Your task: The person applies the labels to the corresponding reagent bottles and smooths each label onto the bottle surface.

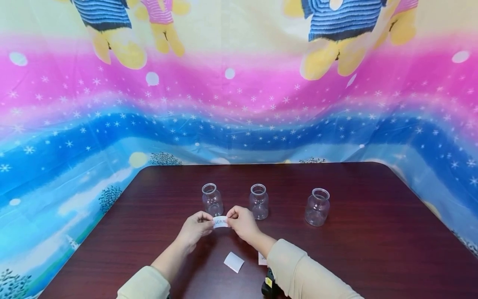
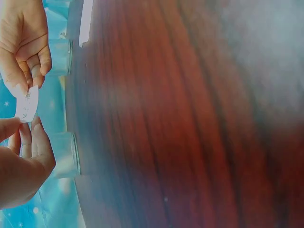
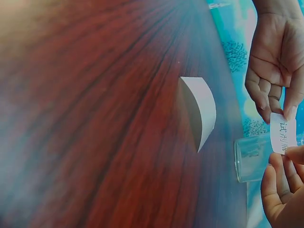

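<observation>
Pinching the label [image 1: 220, 222], the left hand [image 1: 194, 232] at its 9 o'clock and right hand [image 1: 244, 224] at its 3 hold its long axis crosswise, the nearest jar [image 1: 212, 200] lying at 11 o'clock, closer to the left hand.

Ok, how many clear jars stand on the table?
3 in the head view: the left jar beyond the held label, the middle jar past the right hand, and the right jar farther right. The right sleeve covers some table, so one may be hidden.
</observation>
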{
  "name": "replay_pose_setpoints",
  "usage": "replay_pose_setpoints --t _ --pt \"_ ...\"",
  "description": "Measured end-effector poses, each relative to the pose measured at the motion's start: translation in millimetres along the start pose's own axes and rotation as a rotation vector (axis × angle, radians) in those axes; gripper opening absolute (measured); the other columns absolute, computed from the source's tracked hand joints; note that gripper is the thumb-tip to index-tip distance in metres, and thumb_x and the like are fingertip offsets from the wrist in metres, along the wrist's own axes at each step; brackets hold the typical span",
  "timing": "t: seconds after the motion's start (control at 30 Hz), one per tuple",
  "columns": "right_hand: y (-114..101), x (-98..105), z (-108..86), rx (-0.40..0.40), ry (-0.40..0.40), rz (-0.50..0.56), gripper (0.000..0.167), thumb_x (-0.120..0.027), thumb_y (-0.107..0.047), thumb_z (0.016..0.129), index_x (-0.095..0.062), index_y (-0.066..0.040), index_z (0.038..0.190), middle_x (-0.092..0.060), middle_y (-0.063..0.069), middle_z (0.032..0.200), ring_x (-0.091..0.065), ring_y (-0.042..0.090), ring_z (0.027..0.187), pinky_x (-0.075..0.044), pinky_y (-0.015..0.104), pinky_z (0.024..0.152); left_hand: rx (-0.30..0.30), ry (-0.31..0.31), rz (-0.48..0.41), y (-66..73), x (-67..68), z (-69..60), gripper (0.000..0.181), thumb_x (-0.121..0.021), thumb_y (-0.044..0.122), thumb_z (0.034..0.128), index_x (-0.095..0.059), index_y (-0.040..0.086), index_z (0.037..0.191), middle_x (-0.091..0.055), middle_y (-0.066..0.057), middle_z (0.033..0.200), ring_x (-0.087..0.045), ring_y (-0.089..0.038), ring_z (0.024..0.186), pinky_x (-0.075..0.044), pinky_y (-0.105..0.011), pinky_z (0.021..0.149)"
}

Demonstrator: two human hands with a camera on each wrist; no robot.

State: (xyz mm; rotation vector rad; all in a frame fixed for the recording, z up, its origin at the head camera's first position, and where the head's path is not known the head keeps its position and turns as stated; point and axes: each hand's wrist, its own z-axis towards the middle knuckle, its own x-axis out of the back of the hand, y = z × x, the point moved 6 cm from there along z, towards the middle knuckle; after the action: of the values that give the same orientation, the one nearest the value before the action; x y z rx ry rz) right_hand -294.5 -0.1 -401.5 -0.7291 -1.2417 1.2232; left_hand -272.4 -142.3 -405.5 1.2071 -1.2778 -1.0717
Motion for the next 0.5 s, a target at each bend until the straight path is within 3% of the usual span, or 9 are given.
replay_pose_setpoints --t 0.5 --pt "0 -12 17.4 -0.007 0.023 -0.032 0.005 -0.058 0.005 0.072 -0.060 0.001 0.071 -0.059 0.005 0.059 -0.052 0.009 0.052 -0.041 0.017 0.044 -0.009 0.085 0.021 -4.0 14.1 14.4 0.007 -0.057 -0.007 0.0746 -0.053 -0.001 0.075 -0.054 -0.006 0.066 -0.056 -0.016 0.064 -0.050 -0.033 0.064"
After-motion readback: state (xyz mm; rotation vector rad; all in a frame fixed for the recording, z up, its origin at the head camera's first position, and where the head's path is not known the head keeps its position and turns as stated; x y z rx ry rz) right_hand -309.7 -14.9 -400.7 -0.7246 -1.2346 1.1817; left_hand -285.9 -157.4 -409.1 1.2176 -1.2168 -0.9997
